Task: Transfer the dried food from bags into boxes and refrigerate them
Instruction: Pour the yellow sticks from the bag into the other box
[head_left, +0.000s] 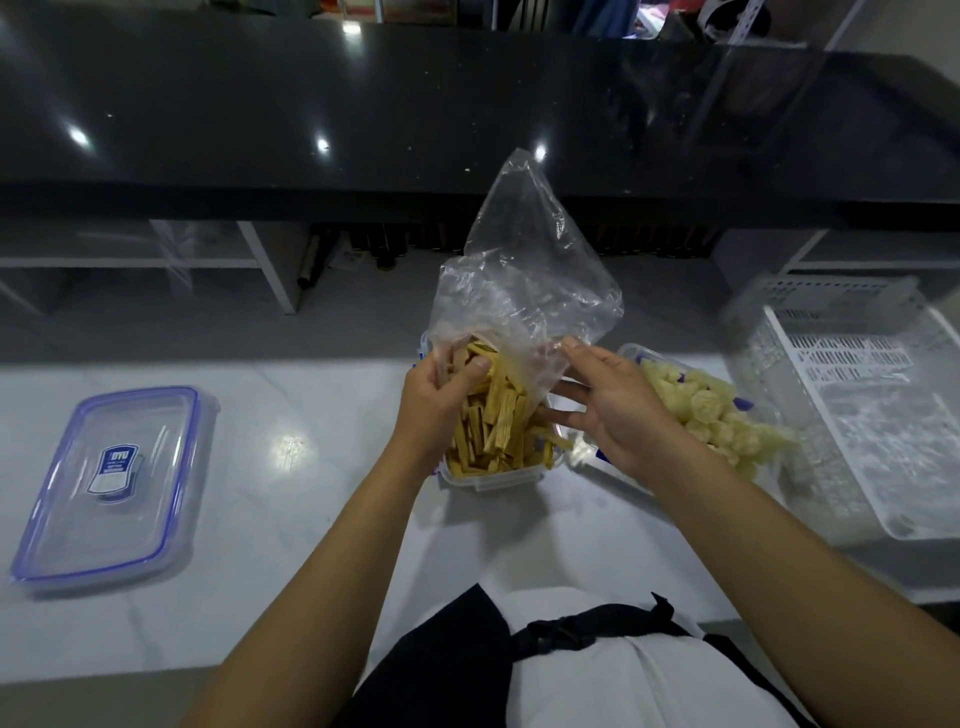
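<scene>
Here the left hand (441, 400) pinches the near-left edge of a clear bag (524, 291), thumb curled over the plastic, its grip tight on the film. The right hand (613, 410) has its grip loosely spread, fingers extended under the bag's right side and touching it. The bag stands mouth-down over a box (493, 475) at the counter's (311, 415) middle, and tan sticks (493, 426) fill the box and the bag's mouth. Just right, a second box (631, 353) holds pale puffs (717, 410). A white basket (857, 395) sits far right. A blue-rimmed lid (114, 483) lies well apart on the left.
</scene>
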